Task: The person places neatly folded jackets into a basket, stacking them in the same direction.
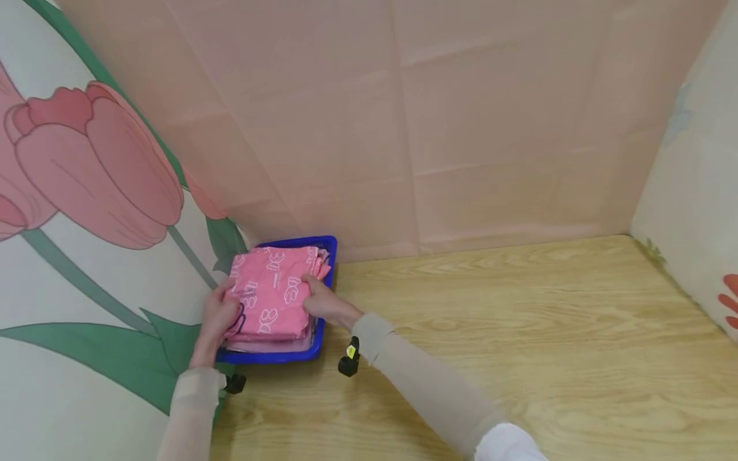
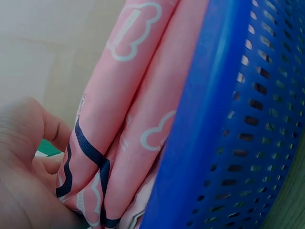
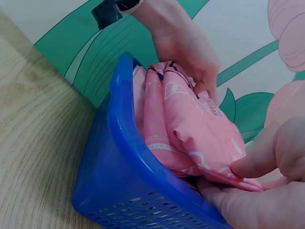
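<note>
A folded pink cloth (image 1: 271, 291) with white printed outlines and dark trim lies on top of other pink fabric in a blue plastic basket (image 1: 277, 357). My left hand (image 1: 218, 315) holds its left edge; in the left wrist view the hand's fingers (image 2: 55, 129) go behind the fold, beside the dark trim (image 2: 88, 148). At the opposite edge my right hand (image 1: 327, 301) pinches the cloth, thumb above and fingers below, as the right wrist view shows with the thumb (image 3: 259, 160). The fabric under the top piece is mostly hidden.
The basket stands on a wood-grain surface (image 1: 490, 333), close to a left wall painted with tulips (image 1: 104, 166). A beige sheet (image 1: 403, 128) covers the back. A white panel (image 1: 692, 173) bounds the right side. Black wrist devices (image 1: 348, 362) hang at both wrists.
</note>
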Demonstrator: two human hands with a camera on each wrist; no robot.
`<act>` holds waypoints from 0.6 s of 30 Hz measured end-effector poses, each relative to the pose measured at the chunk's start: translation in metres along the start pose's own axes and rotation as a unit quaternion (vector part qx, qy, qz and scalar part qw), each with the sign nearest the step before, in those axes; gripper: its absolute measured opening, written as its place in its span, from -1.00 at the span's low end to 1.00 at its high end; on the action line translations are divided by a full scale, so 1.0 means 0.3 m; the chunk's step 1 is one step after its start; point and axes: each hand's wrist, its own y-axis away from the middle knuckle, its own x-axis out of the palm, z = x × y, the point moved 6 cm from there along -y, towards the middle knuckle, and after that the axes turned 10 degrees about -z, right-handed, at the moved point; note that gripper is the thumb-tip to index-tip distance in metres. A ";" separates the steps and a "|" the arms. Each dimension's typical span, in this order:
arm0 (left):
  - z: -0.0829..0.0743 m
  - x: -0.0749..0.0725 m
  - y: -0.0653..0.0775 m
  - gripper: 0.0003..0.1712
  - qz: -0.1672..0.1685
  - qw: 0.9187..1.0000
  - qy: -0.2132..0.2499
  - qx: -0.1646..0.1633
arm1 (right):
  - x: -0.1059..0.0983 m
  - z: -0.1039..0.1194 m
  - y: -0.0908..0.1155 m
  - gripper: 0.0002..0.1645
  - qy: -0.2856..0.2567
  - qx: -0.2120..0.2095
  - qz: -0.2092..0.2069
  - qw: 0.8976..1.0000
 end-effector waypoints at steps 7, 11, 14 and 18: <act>0.011 0.002 0.004 -0.17 0.021 0.999 -0.029 -0.002 | 0.005 -0.002 0.008 0.13 0.000 0.006 0.004 1.000; 0.008 0.003 0.006 -0.16 0.027 0.999 -0.025 0.000 | -0.002 0.000 0.016 0.11 -0.005 0.006 0.002 1.000; -0.003 0.004 0.010 -0.15 0.026 0.999 -0.024 0.002 | -0.007 0.005 0.023 0.09 -0.002 0.010 0.005 1.000; -0.032 0.006 0.018 -0.14 0.023 0.999 -0.047 0.011 | -0.022 0.026 0.037 0.06 0.019 0.009 0.008 1.000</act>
